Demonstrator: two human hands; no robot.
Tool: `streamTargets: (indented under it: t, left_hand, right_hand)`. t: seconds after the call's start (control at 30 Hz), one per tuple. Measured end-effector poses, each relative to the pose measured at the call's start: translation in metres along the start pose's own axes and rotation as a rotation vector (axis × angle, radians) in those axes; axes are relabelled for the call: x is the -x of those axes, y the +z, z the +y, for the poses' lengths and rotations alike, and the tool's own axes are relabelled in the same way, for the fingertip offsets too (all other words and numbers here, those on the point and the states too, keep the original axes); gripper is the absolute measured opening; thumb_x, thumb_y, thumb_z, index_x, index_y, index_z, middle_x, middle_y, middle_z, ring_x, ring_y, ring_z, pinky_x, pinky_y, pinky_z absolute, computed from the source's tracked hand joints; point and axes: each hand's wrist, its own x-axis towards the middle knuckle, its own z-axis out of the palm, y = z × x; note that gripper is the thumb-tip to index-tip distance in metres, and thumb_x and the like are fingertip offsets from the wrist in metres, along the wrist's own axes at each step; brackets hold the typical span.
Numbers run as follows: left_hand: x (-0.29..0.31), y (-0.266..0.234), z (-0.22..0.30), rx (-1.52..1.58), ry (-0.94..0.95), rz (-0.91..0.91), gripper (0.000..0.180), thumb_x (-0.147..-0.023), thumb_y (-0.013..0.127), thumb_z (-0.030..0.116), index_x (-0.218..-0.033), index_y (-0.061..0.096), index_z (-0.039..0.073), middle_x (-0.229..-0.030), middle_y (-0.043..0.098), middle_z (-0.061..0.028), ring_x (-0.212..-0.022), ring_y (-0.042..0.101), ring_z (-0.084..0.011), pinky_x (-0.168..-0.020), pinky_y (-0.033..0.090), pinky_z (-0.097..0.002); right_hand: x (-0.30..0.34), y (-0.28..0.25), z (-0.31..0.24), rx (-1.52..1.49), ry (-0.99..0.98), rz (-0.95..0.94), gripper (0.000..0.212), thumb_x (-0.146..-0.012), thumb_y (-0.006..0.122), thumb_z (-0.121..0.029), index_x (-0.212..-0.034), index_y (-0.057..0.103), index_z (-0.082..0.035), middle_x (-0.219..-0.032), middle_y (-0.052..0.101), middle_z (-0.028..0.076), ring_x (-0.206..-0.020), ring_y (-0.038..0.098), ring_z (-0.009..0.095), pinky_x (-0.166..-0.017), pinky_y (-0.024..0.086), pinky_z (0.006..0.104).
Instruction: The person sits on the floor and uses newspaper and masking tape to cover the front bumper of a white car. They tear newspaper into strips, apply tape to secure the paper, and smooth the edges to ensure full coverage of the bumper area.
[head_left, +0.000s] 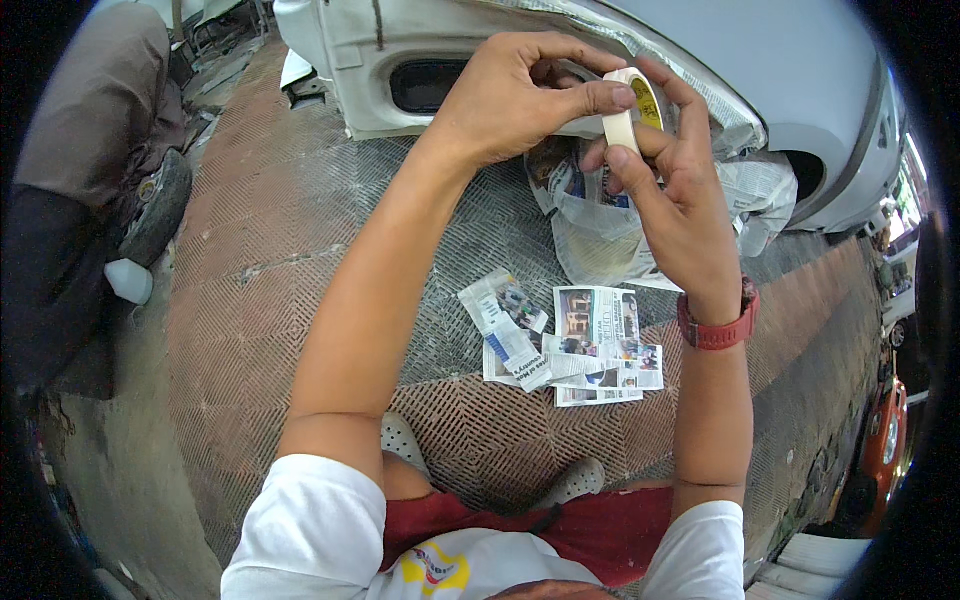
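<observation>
A roll of cream masking tape (621,131) with a yellow inner core is held up between both hands, in front of the car body. My left hand (525,95) pinches its upper edge with thumb and fingers. From the right, my right hand (680,175) grips the roll's lower part, some fingers at the core opening and the thumb on the near side. A red watch (720,318) is on my right wrist. On the tiled floor below lie cut newspaper pieces (598,340), partly overlapping.
A pale car panel (355,60) and a grey-blue car body (760,70) fill the far side. Crumpled newspaper and a clear plastic sheet (600,235) lie under it. A tyre (160,205) and a white container (129,281) stand at left. An orange car (885,445) shows at far right.
</observation>
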Motion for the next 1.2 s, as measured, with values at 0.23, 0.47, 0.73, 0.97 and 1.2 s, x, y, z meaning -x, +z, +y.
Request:
streamTargets:
  t: [0.23, 0.47, 0.73, 0.97, 1.2]
  left_hand:
    - [0.003, -0.007, 0.005, -0.156, 0.021, 0.147, 0.018, -0.093, 0.088, 0.020, -0.098, 0.080, 0.005, -0.090, 0.075, 0.0004, -0.084, 0.068, -0.0100, -0.076, 0.054, -0.0275]
    - [0.001, -0.020, 0.005, -0.888, 0.361, 0.606, 0.022, -0.097, 0.085, 0.026, -0.103, 0.078, 0.005, -0.097, 0.075, -0.0057, -0.086, 0.068, -0.0201, -0.078, 0.052, -0.0341]
    - [-0.020, -0.041, 0.000, -1.024, 0.523, 0.749, 0.041, -0.084, 0.093, 0.029, -0.100, 0.064, 0.006, -0.097, 0.064, -0.0096, -0.085, 0.058, -0.0314, -0.081, 0.047, -0.0415]
    - [-0.009, -0.026, -0.017, -1.232, 0.706, 0.576, 0.036, -0.096, 0.078, 0.024, -0.127, 0.068, 0.007, -0.130, 0.069, -0.0079, -0.125, 0.060, -0.0329, -0.109, 0.040, -0.0470]
    - [0.002, 0.026, -0.043, -1.429, 0.346, 0.157, 0.061, -0.108, 0.057, 0.021, -0.167, 0.045, 0.028, -0.181, 0.027, 0.0042, -0.170, 0.013, -0.0248, -0.136, 0.002, -0.0610]
  right_hand:
    - [-0.002, -0.002, -0.011, -0.047, 0.030, -0.012, 0.042, -0.110, 0.062, -0.020, -0.149, 0.053, -0.006, -0.070, 0.068, 0.001, -0.068, 0.064, 0.011, -0.068, 0.051, 0.0303]
    - [-0.044, -0.038, 0.004, 0.263, 0.283, 0.083, 0.028, -0.108, 0.066, -0.031, -0.113, 0.068, -0.004, -0.066, 0.068, 0.007, -0.049, 0.064, 0.014, -0.050, 0.051, 0.0299]
    - [-0.072, -0.026, -0.038, 0.319, 0.301, 0.247, 0.024, -0.102, 0.069, -0.019, -0.091, 0.071, 0.002, -0.063, 0.069, 0.009, -0.052, 0.065, 0.017, -0.050, 0.053, 0.0327]
    - [-0.080, -0.017, -0.038, 0.371, 0.252, 0.270, 0.030, -0.101, 0.067, -0.021, -0.087, 0.071, 0.005, -0.062, 0.068, 0.012, -0.050, 0.065, 0.018, -0.049, 0.053, 0.0333]
    - [-0.073, -0.024, -0.011, 0.303, 0.157, 0.344, 0.029, -0.100, 0.060, -0.016, -0.091, 0.073, 0.009, -0.068, 0.072, 0.018, -0.062, 0.071, 0.024, -0.062, 0.058, 0.0375]
